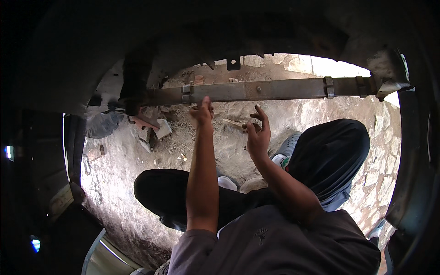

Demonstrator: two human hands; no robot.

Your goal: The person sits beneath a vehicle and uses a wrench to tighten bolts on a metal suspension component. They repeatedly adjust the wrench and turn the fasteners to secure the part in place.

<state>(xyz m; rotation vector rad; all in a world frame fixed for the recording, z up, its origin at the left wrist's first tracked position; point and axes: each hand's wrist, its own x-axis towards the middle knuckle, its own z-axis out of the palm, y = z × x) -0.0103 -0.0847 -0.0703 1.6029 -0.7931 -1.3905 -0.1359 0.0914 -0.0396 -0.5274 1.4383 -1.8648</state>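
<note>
A long rusty leaf spring point(256, 90) runs across the view under a dark wheel arch, held by metal clamps point(186, 93). My left hand point(202, 111) reaches up just below the spring, fingers curled, fingertips close to its lower edge; whether it holds anything is hidden. My right hand point(258, 133) is beside it, lower and to the right, fingers half spread, with a small pale wooden-handled tool point(234, 123) lying against its fingers. My knees in dark trousers point(330, 156) are bent below.
Dusty stone ground point(119, 183) lies beneath, with rubble and a reddish metal piece point(144, 121) at the left. A bracket with a hole point(233, 63) hangs above the spring. The dark vehicle body point(91, 46) encloses the view. Sneakers point(287, 149) rest on the ground.
</note>
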